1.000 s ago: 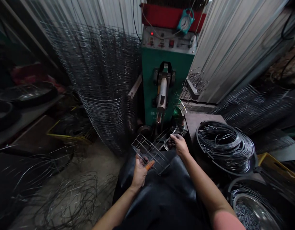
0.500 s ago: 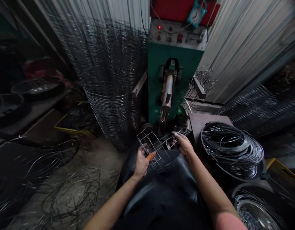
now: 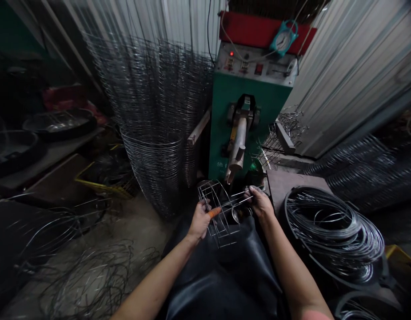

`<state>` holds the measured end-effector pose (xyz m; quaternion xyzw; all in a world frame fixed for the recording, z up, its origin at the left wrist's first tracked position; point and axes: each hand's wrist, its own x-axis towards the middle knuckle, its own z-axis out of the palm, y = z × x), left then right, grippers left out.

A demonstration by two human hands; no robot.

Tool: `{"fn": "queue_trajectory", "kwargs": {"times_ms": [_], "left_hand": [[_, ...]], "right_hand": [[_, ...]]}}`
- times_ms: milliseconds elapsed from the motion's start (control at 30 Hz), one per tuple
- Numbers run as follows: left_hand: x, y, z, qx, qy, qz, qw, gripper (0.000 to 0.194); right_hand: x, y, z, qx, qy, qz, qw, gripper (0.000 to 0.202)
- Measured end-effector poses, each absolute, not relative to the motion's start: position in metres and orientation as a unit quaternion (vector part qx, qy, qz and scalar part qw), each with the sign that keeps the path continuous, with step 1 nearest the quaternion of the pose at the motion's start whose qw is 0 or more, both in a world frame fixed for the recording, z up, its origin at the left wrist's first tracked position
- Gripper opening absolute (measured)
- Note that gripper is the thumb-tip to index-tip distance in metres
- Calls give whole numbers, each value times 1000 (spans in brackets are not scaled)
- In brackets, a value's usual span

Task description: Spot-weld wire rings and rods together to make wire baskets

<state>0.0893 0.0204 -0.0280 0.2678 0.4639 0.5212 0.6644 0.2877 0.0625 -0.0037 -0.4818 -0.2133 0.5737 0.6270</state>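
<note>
Machine (image 3: 219,120) just beyond wire frame (image 3: 224,221)

Left hand (image 3: 200,221) with orange thumb cover (image 3: 214,213), right hand (image 3: 261,204) bare, salmon-pink sleeve (image 3: 315,315) on right arm, glossy black lap covering (image 3: 221,280).

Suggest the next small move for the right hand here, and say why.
Perhaps ease the thin metal rods in the right hand slightly toward the wire frame to line them up: they extend from that hand toward the frame, which the left hand holds in front of the green machine. Whether rods and frame touch is hard to tell.
</note>
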Motion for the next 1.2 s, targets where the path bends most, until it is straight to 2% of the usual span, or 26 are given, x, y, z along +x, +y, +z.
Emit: {"fn": "queue_trajectory", "kwargs": {"times_ms": [500, 1200], "left_hand": [[104, 53, -16, 209, 489, 508, 678, 54], [107, 63, -13, 206, 491, 537, 655, 49]], "right_hand": [[283, 95, -12, -465, -210, 549, 662, 38], [284, 112, -15, -475, -210, 542, 660, 23]]}}
